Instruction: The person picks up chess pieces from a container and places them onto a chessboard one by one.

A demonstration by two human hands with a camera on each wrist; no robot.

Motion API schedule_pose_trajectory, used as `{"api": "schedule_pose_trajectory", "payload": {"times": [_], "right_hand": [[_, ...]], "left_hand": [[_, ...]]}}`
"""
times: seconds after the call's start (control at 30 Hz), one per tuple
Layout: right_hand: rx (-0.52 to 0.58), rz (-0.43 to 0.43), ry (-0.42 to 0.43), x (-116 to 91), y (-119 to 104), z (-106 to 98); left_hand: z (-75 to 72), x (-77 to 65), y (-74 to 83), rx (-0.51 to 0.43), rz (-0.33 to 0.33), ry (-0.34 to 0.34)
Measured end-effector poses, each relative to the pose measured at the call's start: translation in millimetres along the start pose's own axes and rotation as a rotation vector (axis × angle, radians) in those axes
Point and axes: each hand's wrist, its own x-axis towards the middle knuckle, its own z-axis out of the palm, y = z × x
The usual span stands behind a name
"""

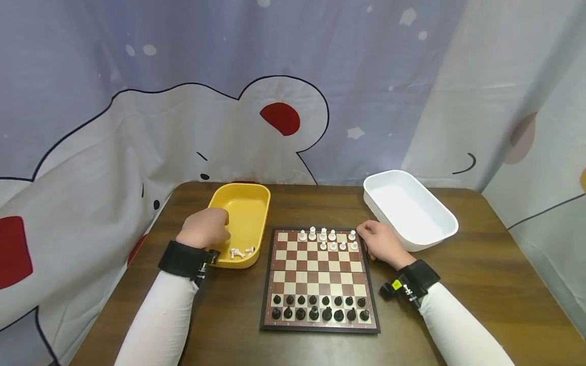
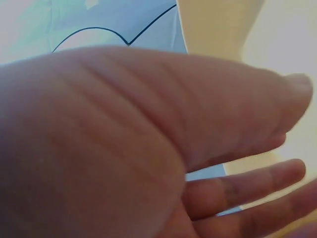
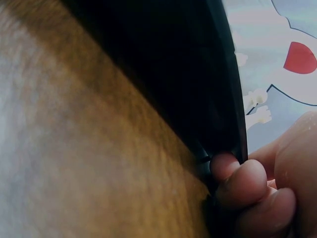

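Note:
My left hand (image 1: 206, 227) is over the left side of a yellow tray (image 1: 263, 218). In the left wrist view its fingers look fairly straight, and no piece shows in it. White chess pieces (image 1: 237, 252) lie near the tray's front end. My right hand (image 1: 382, 243) holds the far right edge of a chessboard (image 1: 316, 264), its fingers curled at the black side (image 3: 188, 74). White pieces (image 1: 323, 234) stand along the board's far rows, with gaps at left and in the back row. Black pieces (image 1: 313, 312) fill two near rows.
A white tray (image 1: 407, 203) stands at the back right, just behind my right hand. The wooden table (image 1: 229, 315) ends at a patterned curtain (image 1: 183, 132) behind and at the sides.

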Motion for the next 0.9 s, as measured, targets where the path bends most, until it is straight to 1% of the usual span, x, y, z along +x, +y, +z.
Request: {"api": "schedule_pose_trajectory", "payload": {"times": [0.13, 0.37, 0.47, 0.63, 0.77, 0.9], "right_hand": [[0.0, 0.002, -0.009, 0, -1, -1], [-0.006, -0.016, 0.001, -1, -2, -2], [-0.008, -0.016, -0.002, -1, -2, -2], [-0.008, -0.018, -0.002, -1, -2, -2], [-0.009, -0.008, -0.003, -1, -2, -2], [-0.008, -0.004, -0.006, 0, -2, -2]], "left_hand": [[-0.3, 5.8, -2.5, -0.009, 0.037, 0.036], [0.3, 18.8, -6.7, -0.064, 0.102, 0.192], [0.2, 21.8, -8.6, -0.073, 0.111, 0.252], [-0.9, 25.2, -9.6, -0.064, 0.132, 0.351], [-0.2, 28.9, -9.9, -0.05, 0.149, 0.398], [2.3, 34.1, -10.8, -0.019, 0.138, 0.402]]}}
